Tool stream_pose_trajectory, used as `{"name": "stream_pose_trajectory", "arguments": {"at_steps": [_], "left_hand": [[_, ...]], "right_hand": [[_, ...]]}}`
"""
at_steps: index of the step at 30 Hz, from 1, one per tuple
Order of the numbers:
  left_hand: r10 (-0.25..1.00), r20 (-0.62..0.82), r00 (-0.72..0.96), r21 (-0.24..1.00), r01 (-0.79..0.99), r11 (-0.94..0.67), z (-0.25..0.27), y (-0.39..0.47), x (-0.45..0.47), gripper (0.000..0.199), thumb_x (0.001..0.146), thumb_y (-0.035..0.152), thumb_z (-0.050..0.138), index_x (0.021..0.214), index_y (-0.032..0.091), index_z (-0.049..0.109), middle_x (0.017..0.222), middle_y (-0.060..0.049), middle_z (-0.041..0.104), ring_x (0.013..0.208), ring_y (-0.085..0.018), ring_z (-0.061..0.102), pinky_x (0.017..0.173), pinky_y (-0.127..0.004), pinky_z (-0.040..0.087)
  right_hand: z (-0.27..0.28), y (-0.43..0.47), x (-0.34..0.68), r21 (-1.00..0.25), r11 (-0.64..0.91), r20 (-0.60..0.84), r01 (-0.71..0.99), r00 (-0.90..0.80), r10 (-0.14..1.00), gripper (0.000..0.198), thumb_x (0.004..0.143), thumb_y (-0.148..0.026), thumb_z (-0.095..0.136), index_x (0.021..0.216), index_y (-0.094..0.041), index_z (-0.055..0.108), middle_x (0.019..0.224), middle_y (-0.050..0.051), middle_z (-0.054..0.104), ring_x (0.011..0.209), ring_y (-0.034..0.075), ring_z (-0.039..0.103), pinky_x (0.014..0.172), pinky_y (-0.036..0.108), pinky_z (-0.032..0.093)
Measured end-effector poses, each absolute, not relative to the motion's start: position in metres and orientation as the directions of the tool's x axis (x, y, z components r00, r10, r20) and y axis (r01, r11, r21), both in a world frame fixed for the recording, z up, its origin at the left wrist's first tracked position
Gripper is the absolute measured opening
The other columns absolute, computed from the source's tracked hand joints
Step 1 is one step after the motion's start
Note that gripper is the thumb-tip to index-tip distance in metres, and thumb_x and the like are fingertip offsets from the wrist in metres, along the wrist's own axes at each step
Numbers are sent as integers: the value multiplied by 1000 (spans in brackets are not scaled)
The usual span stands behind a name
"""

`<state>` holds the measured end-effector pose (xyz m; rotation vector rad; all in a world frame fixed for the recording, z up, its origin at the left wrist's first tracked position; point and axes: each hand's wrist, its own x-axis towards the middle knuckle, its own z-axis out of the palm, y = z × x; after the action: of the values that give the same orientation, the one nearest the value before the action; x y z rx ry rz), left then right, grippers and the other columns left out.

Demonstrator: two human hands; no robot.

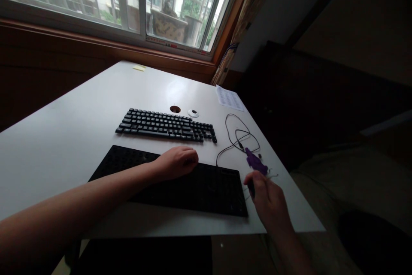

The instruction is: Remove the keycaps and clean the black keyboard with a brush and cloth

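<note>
Your left hand (177, 161) lies flat, fingers loose, on the black keyboard base (206, 189); keep it pinned. Your right hand (267, 197) pinches a small dark tool (251, 189) beside the purple tool (255, 162); grip it firmly.

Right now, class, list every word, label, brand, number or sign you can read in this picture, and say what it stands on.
None can be read.
Keyboard: key legends too small and blurred.
Paper sheet at the table's far right edge: rows of faint print, too small.
Window frame strip: small red marks, unreadable.
Yellow note: no text visible.
Black board under the left hand: no label shows.
</note>
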<state>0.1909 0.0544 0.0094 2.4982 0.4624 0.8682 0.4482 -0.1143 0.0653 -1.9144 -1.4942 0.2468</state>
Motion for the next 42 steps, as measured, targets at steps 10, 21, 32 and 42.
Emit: {"name": "stream_pose_trajectory", "arguments": {"at_steps": [10, 21, 32, 42], "left_hand": [[443, 491, 750, 503, 171, -847, 13, 54, 190, 7, 86, 12, 59, 86, 16, 64, 83, -3, 68, 74, -15, 61, 69, -25, 47], [431, 497, 753, 496, 161, -853, 10, 54, 191, 8, 88, 12, 58, 87, 17, 64, 82, -3, 67, 73, -15, 60, 68, -25, 45], [429, 486, 762, 492, 167, -854, 11, 54, 191, 8, 86, 11, 58, 87, 17, 64, 82, -3, 67, 72, -15, 60, 68, -25, 46], [433, 482, 762, 489, 175, -854, 12, 53, 191, 8, 87, 12, 58, 87, 16, 65, 83, -3, 68, 74, -15, 61, 70, -25, 47]], "right_hand": [[46, -158, 446, -756, -332, -4, 564, 503, 864, 48, 88, -68, 56, 79, -22, 68, 64, 3, 71, 58, 22, 72, 56, 27, 55], [36, -157, 429, -681, -408, -4, 607, 555, 832, 51, 90, -69, 49, 79, -23, 68, 62, 5, 75, 59, 24, 73, 62, 31, 54], [41, -156, 414, -515, -258, 249, 817, 430, 868, 55, 96, -66, 40, 68, -25, 65, 58, 4, 72, 63, 25, 71, 63, 32, 48], [40, -153, 410, -446, -219, 304, 868, 377, 875, 56, 99, -64, 38, 68, -24, 62, 59, 3, 70, 60, 21, 70, 63, 30, 47]]}}
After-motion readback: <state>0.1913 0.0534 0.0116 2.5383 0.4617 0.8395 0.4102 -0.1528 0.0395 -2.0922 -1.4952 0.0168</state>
